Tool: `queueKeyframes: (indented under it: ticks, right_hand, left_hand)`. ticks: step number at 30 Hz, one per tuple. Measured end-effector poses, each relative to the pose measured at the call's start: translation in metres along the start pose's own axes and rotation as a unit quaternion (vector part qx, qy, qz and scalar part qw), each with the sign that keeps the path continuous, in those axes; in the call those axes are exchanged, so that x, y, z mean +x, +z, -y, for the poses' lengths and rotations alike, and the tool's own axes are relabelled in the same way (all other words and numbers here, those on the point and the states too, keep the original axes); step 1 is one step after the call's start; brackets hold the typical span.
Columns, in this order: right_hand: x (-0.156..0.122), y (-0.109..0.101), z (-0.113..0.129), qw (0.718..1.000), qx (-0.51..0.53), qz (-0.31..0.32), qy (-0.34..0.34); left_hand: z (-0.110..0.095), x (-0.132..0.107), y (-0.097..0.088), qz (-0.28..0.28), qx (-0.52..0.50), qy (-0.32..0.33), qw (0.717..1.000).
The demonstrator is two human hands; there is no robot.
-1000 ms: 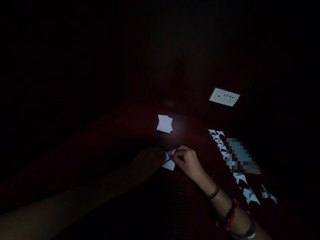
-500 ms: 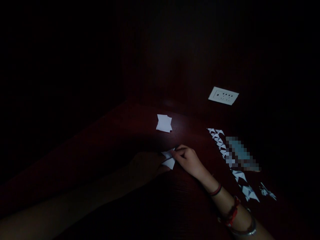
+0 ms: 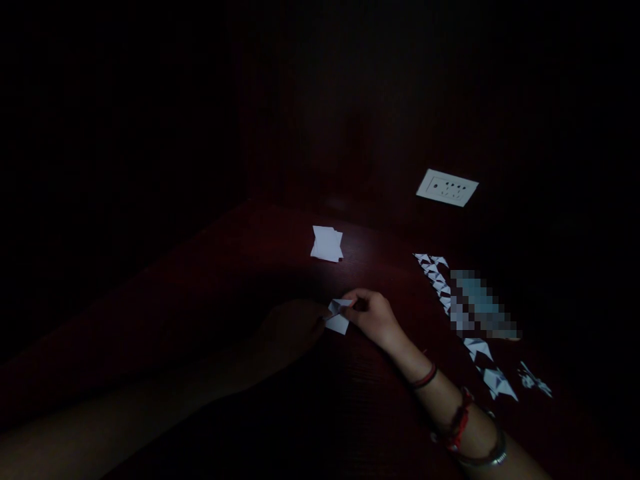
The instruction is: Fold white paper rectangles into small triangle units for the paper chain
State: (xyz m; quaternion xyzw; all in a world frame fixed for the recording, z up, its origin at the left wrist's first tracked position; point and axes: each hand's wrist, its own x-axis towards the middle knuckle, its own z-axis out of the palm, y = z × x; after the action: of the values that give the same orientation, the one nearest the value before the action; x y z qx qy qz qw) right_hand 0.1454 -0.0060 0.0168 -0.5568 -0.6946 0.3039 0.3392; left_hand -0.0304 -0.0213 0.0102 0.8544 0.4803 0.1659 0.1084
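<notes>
A small white sheet of paper [image 3: 339,324], partly folded along its upper side, lies between my hands over the dark red table. My right hand [image 3: 373,317] pinches its upper right edge between thumb and fingers. At the left edge is my left hand [image 3: 300,323], in deep shadow, its fingertips closed on the paper. Beyond my hands sits a loose stack of white paper squares [image 3: 327,243]. To the right, several folded white paper pieces [image 3: 440,287] form a slanting row, with larger folded pieces [image 3: 497,383] at its near end.
A blurred-out bluish object [image 3: 483,303] lies beside the row of folded paper. Near it are small white scraps [image 3: 534,380]. A white socket plate [image 3: 447,188] is on the dark wall behind the table [image 3: 380,257]. Most of the surroundings are too dark to make out.
The paper between my hands has turned a little, and its upper part now shows a folded flap. My right fingers have shifted slightly along its top edge. The view has tilted slightly.
</notes>
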Motion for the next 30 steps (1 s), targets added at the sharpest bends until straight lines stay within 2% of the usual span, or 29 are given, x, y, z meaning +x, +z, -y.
queueKeyframes:
  ticks: [6, 9, 14, 21, 25, 28, 30]
  right_hand:
    - [0.000, 0.000, 0.000, 1.000, 0.027, -0.004, -0.015]
    - [-0.001, -0.001, 0.001, 0.999, 0.019, 0.005, -0.026]
    - [0.000, -0.002, 0.000, 1.000, 0.018, 0.014, -0.005]
    - [0.002, -0.003, -0.006, 0.998, 0.058, 0.040, 0.003]
    - [0.003, -0.002, -0.010, 0.997, 0.062, 0.039, 0.015]
    - [0.003, -0.001, -0.009, 0.996, 0.088, 0.032, -0.003]
    - [0.001, -0.001, -0.006, 0.995, 0.088, 0.020, -0.034]
  left_hand:
    - [0.007, 0.005, 0.004, -0.060, -0.110, -0.011, 0.992]
    - [0.010, 0.008, 0.007, -0.070, -0.151, 0.007, 0.986]
    - [0.012, 0.009, 0.004, -0.027, -0.167, 0.053, 0.984]
    - [0.017, 0.010, 0.005, -0.029, -0.198, 0.039, 0.979]
    - [0.012, 0.010, -0.003, -0.013, -0.207, 0.011, 0.978]
    - [0.005, 0.010, -0.010, 0.003, -0.235, -0.005, 0.972]
    - [0.003, 0.010, -0.012, -0.005, -0.250, -0.012, 0.968]
